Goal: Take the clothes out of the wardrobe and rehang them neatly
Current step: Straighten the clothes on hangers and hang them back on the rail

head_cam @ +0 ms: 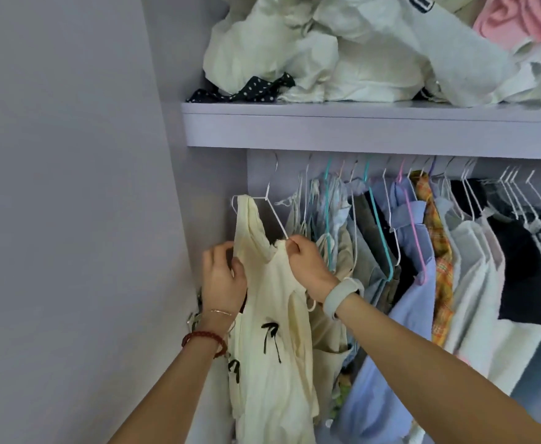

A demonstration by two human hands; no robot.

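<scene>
A cream sleeveless dress (pixel 272 331) with small black bows hangs at the far left of the wardrobe on a white wire hanger (pixel 270 206). Its left strap is looped over the hanger's left end. My right hand (pixel 307 267) pinches the dress's right strap at the hanger's right arm. My left hand (pixel 222 277) grips the dress's left edge just below the armhole. The hanger's hook goes up behind the shelf front, where the rail is hidden.
Several hung clothes (pixel 422 251) fill the rail to the right: blue shirts, a yellow plaid piece, white and black tops. A shelf (pixel 358 126) above carries a heap of crumpled white clothes (pixel 342 49) and a pink one (pixel 519 17). The lilac side wall (pixel 70 187) stands close on the left.
</scene>
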